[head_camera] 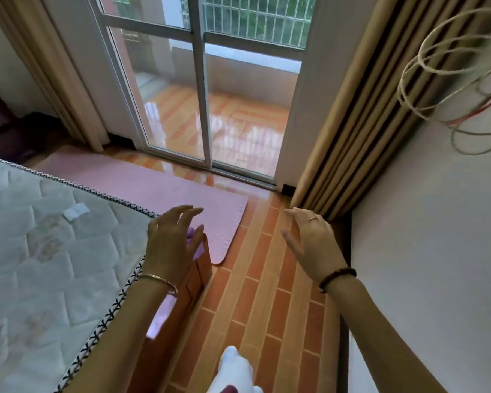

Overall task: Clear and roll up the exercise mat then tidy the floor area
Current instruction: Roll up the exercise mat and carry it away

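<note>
Left hand [173, 239]: hovering open above the bed corner, fingers spread and lightly curved, pinching nothing.
Right hand [312, 242]: hovering open over bare floor tiles [255, 293], fingers spread, thumb pointing inward, holding nothing.
Exercise mat [153, 180]: lying flat and unrolled on the floor, filling the strip between the mattress [40, 236] and the sliding glass door [204, 109].
Direction from the grip: lying ahead of both hands and below them, stretching off to the left; near short end, with its rounded corner, showing just beyond the left fingertips.
Long axis: running from that near end away to the far left, roughly alongside the door track and across the foot of the bed; far end passing out of sight behind the mattress.
Nearer hand: left, overlapping the mat's near end in this view; right standing off to the side, over tiles between mat and curtain [352, 109].
Purple item [194, 236]: peeking out from under the left fingers beside the wooden bed frame [201, 273]; too hidden for identifying, or for telling whether resting on the mat.
Step in hand (judged): reaching down toward the near short end, rolling not yet begun.
Next move (judged): calling for both hands on the short edge, rolling away along the long axis, so needing the right hand shifting leftward onto the mat.
Surroundings: coiled cord [451, 80] hanging on the wall at right; foot [233, 370] in white showing at the bottom edge.
</note>
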Action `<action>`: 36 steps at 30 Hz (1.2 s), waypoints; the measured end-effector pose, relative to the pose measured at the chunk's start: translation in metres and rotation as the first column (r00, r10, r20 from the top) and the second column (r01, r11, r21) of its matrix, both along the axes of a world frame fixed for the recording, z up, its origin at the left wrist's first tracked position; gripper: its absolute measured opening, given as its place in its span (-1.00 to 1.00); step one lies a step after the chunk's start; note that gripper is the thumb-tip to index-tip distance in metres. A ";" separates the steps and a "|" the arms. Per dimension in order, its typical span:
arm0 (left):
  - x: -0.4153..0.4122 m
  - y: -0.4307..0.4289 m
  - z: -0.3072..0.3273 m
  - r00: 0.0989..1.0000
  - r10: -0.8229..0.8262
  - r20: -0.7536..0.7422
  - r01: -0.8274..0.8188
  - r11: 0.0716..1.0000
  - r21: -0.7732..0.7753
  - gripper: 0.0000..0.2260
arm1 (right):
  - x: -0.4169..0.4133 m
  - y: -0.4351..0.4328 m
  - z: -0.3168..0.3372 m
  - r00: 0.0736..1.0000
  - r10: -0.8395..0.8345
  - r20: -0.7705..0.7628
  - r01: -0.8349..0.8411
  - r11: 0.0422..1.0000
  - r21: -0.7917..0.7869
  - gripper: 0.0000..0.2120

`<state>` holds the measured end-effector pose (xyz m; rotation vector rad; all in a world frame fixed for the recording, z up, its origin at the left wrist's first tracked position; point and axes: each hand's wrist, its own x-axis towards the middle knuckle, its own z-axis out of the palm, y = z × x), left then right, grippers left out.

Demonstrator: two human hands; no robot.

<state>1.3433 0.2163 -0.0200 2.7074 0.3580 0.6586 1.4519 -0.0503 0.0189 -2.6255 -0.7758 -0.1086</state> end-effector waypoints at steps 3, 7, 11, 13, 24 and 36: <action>0.039 0.015 -0.005 0.999 0.045 -0.003 -0.045 0.999 0.008 -0.65 | 0.046 0.016 -0.007 1.000 0.027 -0.009 -0.027 0.999 -0.024 -0.60; 0.104 0.042 -0.015 0.997 0.070 -0.022 -0.070 0.998 0.010 -0.65 | 0.115 0.048 -0.014 0.998 0.057 -0.012 -0.058 0.997 -0.049 -0.60; 0.173 0.080 -0.014 0.993 0.114 -0.028 -0.114 0.993 0.003 -0.63 | 0.192 0.097 -0.008 0.996 0.086 -0.034 -0.087 0.995 -0.046 -0.60; 0.204 0.100 -0.009 0.990 0.137 -0.020 -0.137 0.990 -0.010 -0.64 | 0.226 0.123 -0.003 0.994 0.099 -0.053 -0.101 0.994 -0.038 -0.60; 0.323 0.174 -0.007 0.982 0.179 -0.066 -0.183 0.981 -0.059 -0.62 | 0.370 0.209 0.009 0.976 0.202 -0.083 -0.206 0.978 -0.038 -0.60; 0.404 0.203 -0.044 0.876 0.462 -0.136 -0.477 0.873 -0.104 -0.62 | 0.531 0.299 -0.033 0.870 0.454 -0.194 -0.478 0.873 -0.100 -0.57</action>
